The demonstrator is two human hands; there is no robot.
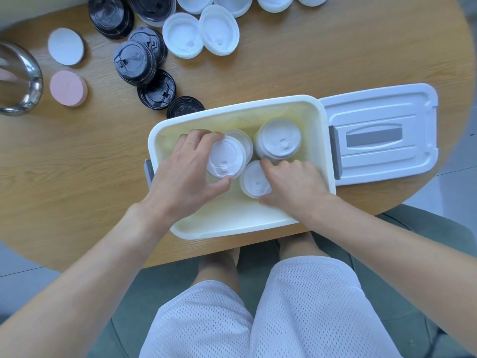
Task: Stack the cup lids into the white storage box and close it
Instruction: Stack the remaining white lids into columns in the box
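Note:
The white storage box (232, 226) stands uncovered at the table's near edge. Inside it are several stacks of white cup lids. My left hand (185, 171) grips the left stack of white lids (225, 160) from above, fingers and thumb curled round its rim. My right hand (294, 187) holds a lower stack of white lids (254, 180) beside it, fingers on its far side, thumb at its near edge. A taller stack of white lids (280, 143) stands at the back right of the box. The box lid (382, 133) lies flat to the right of the box.
Loose black lids (136, 63) and stacks of them lie behind the box to the left, white lids (201, 32) at the back. A pink disc (68, 88), a white disc (65, 46) and a metal bowl (18, 78) sit far left. My knees are under the table edge.

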